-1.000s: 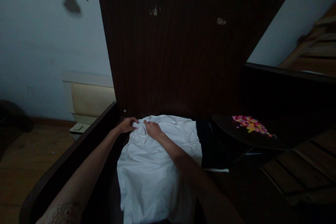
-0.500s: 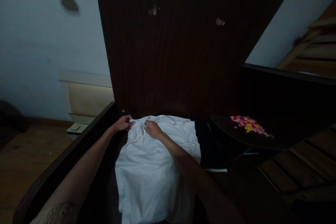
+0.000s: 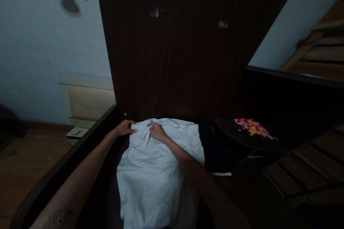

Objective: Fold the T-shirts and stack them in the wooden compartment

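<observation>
A white shirt (image 3: 153,171) lies spread over a dark wooden surface, its neckline toward the back panel. At its far left corner, my left hand (image 3: 125,127) pinches the edge of the cloth between thumb and fingers. A short way to the right, my right hand (image 3: 157,131) grips a fold of the same shirt near the collar. Between the two hands the cloth is lifted into creases. Black cloth (image 3: 215,148) with a white strip at its lower edge lies against the shirt's right side.
A tall dark wooden panel (image 3: 172,61) rises behind the shirt. A low dark rail (image 3: 67,157) runs along the left. To the right, a dark shelf (image 3: 228,128) bears a patch of small pink and yellow pieces (image 3: 252,127). Wooden slats (image 3: 309,161) show farther right.
The cloth between my hands is pulled straighter, with a sharper fold by my right hand. Both hands stay in almost the same place. The whole view has shifted slightly.
</observation>
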Demonstrator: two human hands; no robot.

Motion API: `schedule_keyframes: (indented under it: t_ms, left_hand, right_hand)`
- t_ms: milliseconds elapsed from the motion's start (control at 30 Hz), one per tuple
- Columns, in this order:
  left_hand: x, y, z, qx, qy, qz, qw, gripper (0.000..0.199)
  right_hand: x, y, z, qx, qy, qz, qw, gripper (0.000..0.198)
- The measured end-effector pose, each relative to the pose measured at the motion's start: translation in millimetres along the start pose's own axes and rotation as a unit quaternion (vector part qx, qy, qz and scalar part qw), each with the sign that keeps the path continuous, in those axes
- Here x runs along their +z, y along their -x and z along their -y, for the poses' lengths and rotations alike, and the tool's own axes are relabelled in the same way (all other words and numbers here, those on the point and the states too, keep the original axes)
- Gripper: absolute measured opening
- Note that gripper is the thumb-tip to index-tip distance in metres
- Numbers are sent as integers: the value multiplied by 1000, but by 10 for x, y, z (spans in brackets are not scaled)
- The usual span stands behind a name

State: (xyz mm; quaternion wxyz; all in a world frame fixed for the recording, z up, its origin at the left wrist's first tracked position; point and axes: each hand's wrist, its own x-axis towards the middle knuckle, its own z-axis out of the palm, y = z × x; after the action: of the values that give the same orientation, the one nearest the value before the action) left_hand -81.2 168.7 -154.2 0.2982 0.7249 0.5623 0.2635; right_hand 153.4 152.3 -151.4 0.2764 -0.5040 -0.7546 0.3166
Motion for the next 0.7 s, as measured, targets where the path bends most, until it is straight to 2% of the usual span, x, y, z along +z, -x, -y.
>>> schedule_keyframes:
  t_ms: [200,300,433,533,700]
  left_hand:
    - [16,0,-6,10,8,-16,1000,35]
    - [42,6,5,13,8,-40,999,42]
    - [70,2,80,-39,36,-113,992,54]
    - [72,-17,171,-88,49,-142,985,42]
    - [82,-43,275,-144,64,-136,978,10]
  right_hand:
    - [-15,24,65,-70,124,-29,989,28]
    - [10,22,93,-52,192,-17,980,24]
    - [26,21,126,-15,236,7,972,26]
    - [18,21,171,8,225,-8,974,24]
    - [33,-3,243,70,160,-17,984,27]
